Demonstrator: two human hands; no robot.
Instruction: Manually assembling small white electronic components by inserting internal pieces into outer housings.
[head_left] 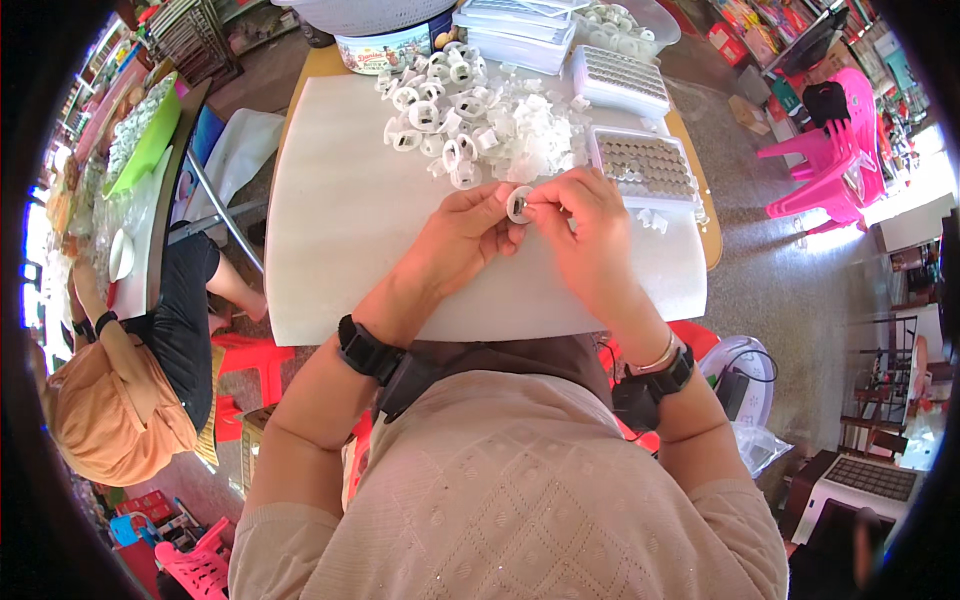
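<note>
I see my left hand [462, 235] and right hand [585, 225] meeting over the middle of the white foam board [330, 240], both pinching one small white round holder [519, 203] between fingertips. Just right of them sits a clear tray [645, 168] filled with rows of small dark button-like discs, and a second such tray [620, 80] lies farther off. A loose heap of white holders [470, 115] lies beyond my hands, with a round printed tin [385, 50] at the far edge.
</note>
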